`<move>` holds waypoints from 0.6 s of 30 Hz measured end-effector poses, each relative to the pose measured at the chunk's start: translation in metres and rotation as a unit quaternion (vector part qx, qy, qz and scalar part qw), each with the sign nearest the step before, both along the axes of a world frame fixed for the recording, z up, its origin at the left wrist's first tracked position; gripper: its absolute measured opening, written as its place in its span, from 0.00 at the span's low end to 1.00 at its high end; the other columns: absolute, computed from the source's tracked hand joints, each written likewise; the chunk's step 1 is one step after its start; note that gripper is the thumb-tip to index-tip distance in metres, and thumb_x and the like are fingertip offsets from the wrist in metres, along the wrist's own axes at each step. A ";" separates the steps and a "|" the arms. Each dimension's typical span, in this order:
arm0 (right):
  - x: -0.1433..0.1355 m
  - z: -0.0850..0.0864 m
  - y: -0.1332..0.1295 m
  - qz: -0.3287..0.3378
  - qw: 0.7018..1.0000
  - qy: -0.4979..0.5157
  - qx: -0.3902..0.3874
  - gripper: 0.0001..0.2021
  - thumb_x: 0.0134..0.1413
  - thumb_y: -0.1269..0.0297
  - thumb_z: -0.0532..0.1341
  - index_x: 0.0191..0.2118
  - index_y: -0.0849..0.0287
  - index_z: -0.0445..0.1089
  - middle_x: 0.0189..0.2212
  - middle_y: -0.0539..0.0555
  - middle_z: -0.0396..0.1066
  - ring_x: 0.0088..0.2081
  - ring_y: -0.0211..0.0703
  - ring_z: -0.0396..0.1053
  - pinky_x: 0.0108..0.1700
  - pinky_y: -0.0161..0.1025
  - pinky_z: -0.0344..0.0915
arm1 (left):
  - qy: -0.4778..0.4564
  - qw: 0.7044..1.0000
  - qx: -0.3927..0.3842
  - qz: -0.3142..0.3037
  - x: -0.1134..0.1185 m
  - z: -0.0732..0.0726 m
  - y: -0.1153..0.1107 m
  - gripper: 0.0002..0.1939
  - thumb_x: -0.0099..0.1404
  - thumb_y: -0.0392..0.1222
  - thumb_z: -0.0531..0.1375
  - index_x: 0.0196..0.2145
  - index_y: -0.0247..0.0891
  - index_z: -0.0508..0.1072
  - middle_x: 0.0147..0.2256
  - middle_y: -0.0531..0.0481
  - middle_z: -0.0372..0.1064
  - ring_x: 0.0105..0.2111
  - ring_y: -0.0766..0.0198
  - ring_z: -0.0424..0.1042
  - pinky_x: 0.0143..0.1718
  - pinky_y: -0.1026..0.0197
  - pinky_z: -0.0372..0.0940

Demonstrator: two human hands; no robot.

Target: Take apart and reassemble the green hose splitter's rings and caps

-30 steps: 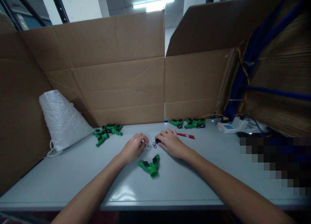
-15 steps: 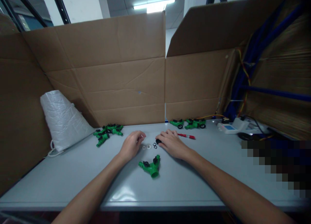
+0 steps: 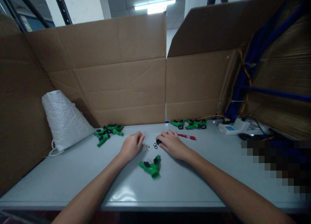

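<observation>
My left hand (image 3: 132,145) rests on the table with its fingers curled in and the thumb against them; anything inside is hidden. Across from it, my right hand (image 3: 172,143) lies palm down, thumb and fingertips closed on a small black round part (image 3: 158,141). Two white rings (image 3: 149,147) lie between the hands, nearer the left one. Two small black rings (image 3: 155,146) are beside the right thumb. Closer to me stands a green Y-shaped hose splitter (image 3: 151,168) with black levers, its wide open end facing me, touched by neither hand.
Several green splitters (image 3: 104,138) lie at the back left beside a white sack (image 3: 65,120). More splitters (image 3: 194,124) sit at the back right. A red marker (image 3: 187,137) lies behind my right hand. A white power strip (image 3: 230,128) with cables is farther right. Cardboard walls (image 3: 121,78) enclose the table.
My left fingers have curled in more, with the thumb now pressed along them. My right hand and the parts on the table stay put; the view has shifted very slightly.
</observation>
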State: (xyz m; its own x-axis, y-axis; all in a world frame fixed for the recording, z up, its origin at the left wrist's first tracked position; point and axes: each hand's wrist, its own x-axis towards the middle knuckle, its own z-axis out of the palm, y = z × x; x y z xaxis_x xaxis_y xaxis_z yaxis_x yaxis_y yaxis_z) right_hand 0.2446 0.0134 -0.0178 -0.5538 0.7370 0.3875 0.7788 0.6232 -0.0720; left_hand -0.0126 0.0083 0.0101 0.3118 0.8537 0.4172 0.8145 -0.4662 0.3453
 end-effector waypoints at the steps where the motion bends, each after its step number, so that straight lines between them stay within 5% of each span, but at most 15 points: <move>1: 0.000 0.000 0.000 0.001 1.000 0.001 0.000 0.10 0.71 0.64 0.61 0.54 0.49 0.71 0.48 0.56 0.74 0.50 0.55 0.64 0.51 0.50 0.55 | 0.003 1.000 -0.003 -0.010 0.000 0.001 -0.001 0.18 0.78 0.51 0.51 0.32 0.42 0.69 0.27 0.51 0.71 0.27 0.59 0.69 0.32 0.61 0.55; 6: 0.000 0.001 -0.001 0.001 1.000 0.003 0.002 0.10 0.71 0.64 0.60 0.55 0.49 0.71 0.48 0.56 0.74 0.50 0.55 0.64 0.51 0.50 0.55 | 0.000 0.998 -0.011 -0.054 0.003 0.007 -0.005 0.20 0.78 0.52 0.50 0.29 0.41 0.66 0.25 0.53 0.67 0.26 0.61 0.65 0.32 0.61 0.54; 18: -0.005 0.014 -0.007 0.021 0.999 0.040 0.011 0.12 0.73 0.65 0.58 0.57 0.52 0.71 0.50 0.57 0.74 0.51 0.55 0.65 0.51 0.49 0.56 | -0.024 1.000 0.005 -0.001 0.001 0.011 -0.002 0.21 0.77 0.50 0.51 0.26 0.41 0.62 0.23 0.55 0.62 0.25 0.63 0.60 0.30 0.61 0.51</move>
State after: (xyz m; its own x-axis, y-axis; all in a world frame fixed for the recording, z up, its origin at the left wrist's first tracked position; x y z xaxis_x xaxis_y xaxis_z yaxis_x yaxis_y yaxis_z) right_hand 0.2399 0.0065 -0.0038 -0.5498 0.7046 0.4487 0.7446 0.6568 -0.1190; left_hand -0.0112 0.0060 0.0213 0.2933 0.8484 0.4407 0.7964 -0.4718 0.3783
